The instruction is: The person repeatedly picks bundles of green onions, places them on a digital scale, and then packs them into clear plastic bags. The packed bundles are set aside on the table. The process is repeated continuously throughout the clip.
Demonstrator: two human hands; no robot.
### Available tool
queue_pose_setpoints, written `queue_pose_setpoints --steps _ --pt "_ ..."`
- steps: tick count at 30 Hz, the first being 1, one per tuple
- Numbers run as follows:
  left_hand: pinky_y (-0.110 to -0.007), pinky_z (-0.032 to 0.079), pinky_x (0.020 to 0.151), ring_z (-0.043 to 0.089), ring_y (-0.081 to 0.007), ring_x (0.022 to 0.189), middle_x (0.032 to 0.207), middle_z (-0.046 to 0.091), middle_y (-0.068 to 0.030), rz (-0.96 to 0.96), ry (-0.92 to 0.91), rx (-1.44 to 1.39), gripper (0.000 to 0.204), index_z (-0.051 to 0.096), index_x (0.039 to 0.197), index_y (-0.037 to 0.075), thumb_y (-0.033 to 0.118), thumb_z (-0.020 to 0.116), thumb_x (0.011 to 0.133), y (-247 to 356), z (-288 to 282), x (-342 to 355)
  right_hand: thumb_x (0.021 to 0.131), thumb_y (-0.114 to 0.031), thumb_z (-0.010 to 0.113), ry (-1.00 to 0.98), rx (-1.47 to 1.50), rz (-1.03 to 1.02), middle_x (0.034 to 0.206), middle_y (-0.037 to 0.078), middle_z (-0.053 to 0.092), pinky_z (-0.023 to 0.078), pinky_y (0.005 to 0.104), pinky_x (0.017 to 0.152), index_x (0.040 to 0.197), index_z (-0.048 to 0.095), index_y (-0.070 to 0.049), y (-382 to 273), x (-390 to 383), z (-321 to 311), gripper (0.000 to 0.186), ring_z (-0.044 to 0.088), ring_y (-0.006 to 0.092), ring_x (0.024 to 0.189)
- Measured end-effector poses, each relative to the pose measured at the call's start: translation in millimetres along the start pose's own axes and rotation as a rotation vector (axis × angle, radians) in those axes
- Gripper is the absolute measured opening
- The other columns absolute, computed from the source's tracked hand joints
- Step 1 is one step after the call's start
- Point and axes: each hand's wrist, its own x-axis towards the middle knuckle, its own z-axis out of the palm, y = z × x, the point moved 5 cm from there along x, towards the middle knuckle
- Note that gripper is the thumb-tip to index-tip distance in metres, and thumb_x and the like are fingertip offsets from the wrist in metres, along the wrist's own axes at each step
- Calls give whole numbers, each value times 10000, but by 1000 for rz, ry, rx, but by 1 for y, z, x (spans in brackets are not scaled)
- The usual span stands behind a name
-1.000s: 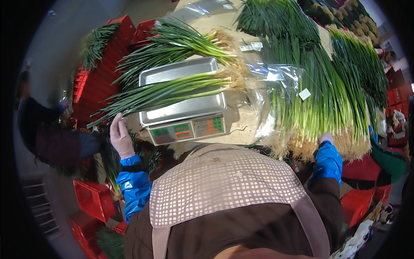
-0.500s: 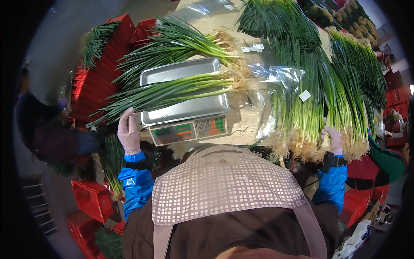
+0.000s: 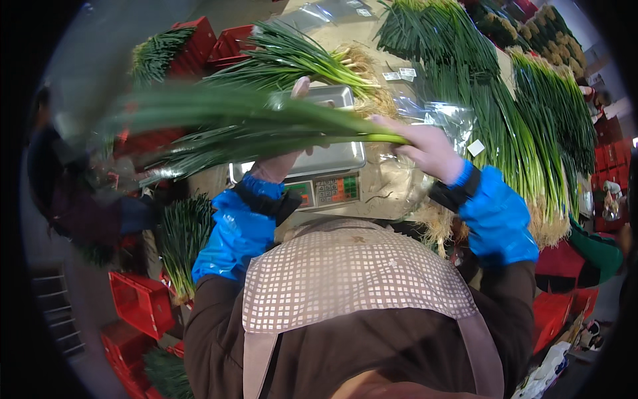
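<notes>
Both hands are closed around one bunch of green onions (image 3: 266,130), lifted off the scale and held level across the view. The right hand (image 3: 428,149) has its grip wrapped about the pale stalk end, fingers curled over the top. The left hand (image 3: 282,163) grips the bunch from below nearer the middle, its thumb showing above the stalks; the long green leaves run out past it to the left, blurred at their tips. Each wrist wears a blue sleeve cover (image 3: 495,216) over a brown sleeve.

Right under the raised bunch stands a weighing scale (image 3: 329,159) with a bare metal pan and a front panel of coloured keys, set on the desk (image 3: 345,33). Beyond the scale a second bunch of onions (image 3: 299,60) lies on the desk with its rooty ends to the right. To the right, further bunches (image 3: 505,126) lie side by side, roots toward the person, with clear plastic bags (image 3: 432,110) between them and the scale. Red crates (image 3: 143,302) stand on the floor at the left, more onions (image 3: 179,236) upright beside them. A checked apron (image 3: 352,279) fills the foreground
</notes>
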Motion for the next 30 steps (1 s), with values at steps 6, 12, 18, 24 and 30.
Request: queue_pose_setpoints --steps 6,12,18,24,30 --pt "-328 512 766 651 -224 950 1167 655 -116 -219 475 -651 312 595 1187 23 225 547 955 -95 -43 -15 837 -68 650 104 -184 -175 1141 132 649 491 379 883 1335 542 -180 33 105 60 522 612 334 1032" --pt "-271 496 611 678 -160 755 986 711 -94 -514 416 -81 302 632 1170 35 182 545 922 -109 -61 -46 904 -112 620 -21 116 -17 1156 118 648 452 328 969 1264 589 -84 79 121 101 362 605 248 1089" --pt "-430 409 997 561 -308 1157 1167 634 -99 286 375 1294 491 564 1293 178 148 671 815 -55 -35 -6 999 -163 537 99 698 86 1131 65 657 491 311 925 1244 591 -48 86 121 89 276 616 150 1052" --pt "-478 402 990 552 -286 1173 1190 633 -48 65 211 1425 412 616 1221 210 239 692 818 -95 -57 36 997 -388 525 631 757 240 772 -38 571 379 178 539 1263 606 -107 93 45 4 396 466 33 606" --pt "-500 335 1060 461 -332 1287 1328 550 -89 18 112 1455 688 466 1383 221 299 756 764 -88 -66 17 1019 -381 446 1166 485 683 640 -103 380 248 174 450 1366 542 -138 180 -137 -64 434 288 27 520"
